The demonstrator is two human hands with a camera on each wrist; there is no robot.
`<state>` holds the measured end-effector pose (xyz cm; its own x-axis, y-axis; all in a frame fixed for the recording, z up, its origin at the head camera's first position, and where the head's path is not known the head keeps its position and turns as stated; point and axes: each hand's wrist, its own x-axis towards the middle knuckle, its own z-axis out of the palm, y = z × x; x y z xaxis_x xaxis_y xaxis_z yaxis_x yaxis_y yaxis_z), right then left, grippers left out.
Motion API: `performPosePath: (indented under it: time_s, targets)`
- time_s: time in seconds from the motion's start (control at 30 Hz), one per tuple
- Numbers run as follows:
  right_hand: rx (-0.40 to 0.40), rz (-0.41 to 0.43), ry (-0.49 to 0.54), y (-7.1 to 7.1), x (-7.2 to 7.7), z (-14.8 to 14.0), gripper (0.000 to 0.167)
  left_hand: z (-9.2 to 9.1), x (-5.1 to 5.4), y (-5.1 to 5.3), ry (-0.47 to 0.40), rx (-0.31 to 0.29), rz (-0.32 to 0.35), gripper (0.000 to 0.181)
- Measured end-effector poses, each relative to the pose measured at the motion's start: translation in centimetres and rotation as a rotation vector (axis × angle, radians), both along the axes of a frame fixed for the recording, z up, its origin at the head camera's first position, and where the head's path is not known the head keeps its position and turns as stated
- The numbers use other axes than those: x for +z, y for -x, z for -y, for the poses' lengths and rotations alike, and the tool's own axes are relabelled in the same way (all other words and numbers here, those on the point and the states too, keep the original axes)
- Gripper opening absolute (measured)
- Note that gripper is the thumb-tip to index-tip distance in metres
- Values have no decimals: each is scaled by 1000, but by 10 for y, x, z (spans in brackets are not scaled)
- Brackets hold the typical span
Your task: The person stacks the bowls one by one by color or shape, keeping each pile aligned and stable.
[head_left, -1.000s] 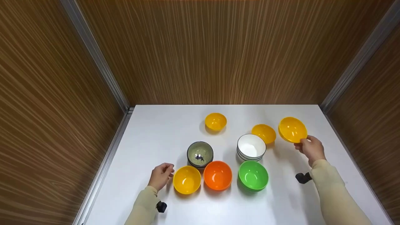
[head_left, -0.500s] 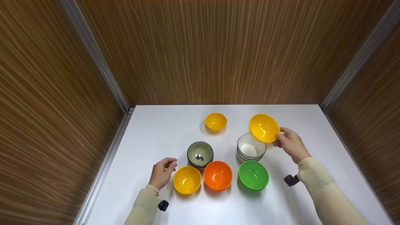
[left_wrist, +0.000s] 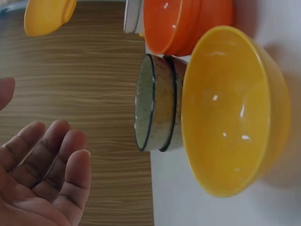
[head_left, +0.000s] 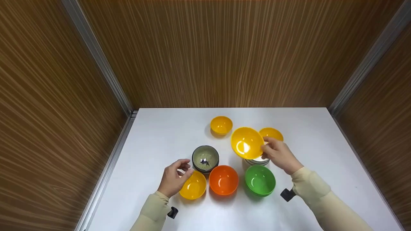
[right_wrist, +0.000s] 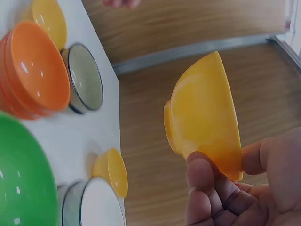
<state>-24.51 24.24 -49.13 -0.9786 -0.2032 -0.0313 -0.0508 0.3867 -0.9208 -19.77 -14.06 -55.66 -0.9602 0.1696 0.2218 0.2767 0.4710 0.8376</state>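
Observation:
My right hand (head_left: 280,155) pinches the rim of a yellow bowl (head_left: 246,143), holding it tilted in the air over the white bowls. In the right wrist view this raised bowl (right_wrist: 202,113) shows its side and foot, thumb on one face and fingers on the other. My left hand (head_left: 175,178) hovers empty above another yellow bowl (head_left: 193,186) at the front left, its fingers relaxed and slightly bent. The left wrist view shows the left hand (left_wrist: 44,179) apart from the yellow bowl (left_wrist: 235,113) beneath it.
On the white table (head_left: 154,134) stand a stack of grey-green bowls (head_left: 205,158), orange bowls (head_left: 223,180) and a stack of green bowls (head_left: 260,180). Partly hidden white bowls (head_left: 257,161) stand behind the green ones. Two yellow bowls (head_left: 221,124) sit farther back, one behind my right hand.
My right hand has carried the yellow bowl leftward, from the right side to over the white bowls. My left hand has moved slightly right and up, over the front yellow bowl.

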Motion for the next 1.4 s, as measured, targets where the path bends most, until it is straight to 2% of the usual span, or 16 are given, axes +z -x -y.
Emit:
performPosePath:
  time_s: [0.2, 0.33, 0.4, 0.47, 0.57, 0.67, 0.83, 1.03, 1.2, 1.3, 1.4]
  targets:
    - [83, -45, -26, -11, 1, 30, 39, -8, 6, -5, -39, -21, 8, 39]
    - [149, -70, -77, -15, -2, 49, 37, -11, 11, -8, -110, -36, 63, 35]
    - [172, -72, -110, -17, -4, 58, 36, -13, 21, -13, -142, -57, 97, 34]
    - [195, -65, -131, -19, -7, 66, 37, -12, 24, -14, -159, -82, 128, 33]
    - [228, -45, -152, -21, -10, 76, 39, -10, 17, -14, -144, -105, 142, 34]
    - [264, -10, -153, -23, -14, 86, 41, -6, -1, -11, -127, -105, 139, 35]
    - [295, -17, -165, -26, -21, 100, 39, -1, -10, -14, -124, -99, 140, 37]
    - [303, -81, -175, -29, -26, 116, 37, 3, -14, -19, -121, -80, 146, 35]
    - [306, -129, -165, -34, -31, 127, 34, 7, -17, -23, -189, -84, 156, 34]
    - [322, -133, -162, -36, -34, 134, 36, 7, -13, -26, -203, -65, 147, 32]
    - [337, -115, -163, -38, -36, 140, 39, 6, -3, -30, -178, -24, 140, 31]
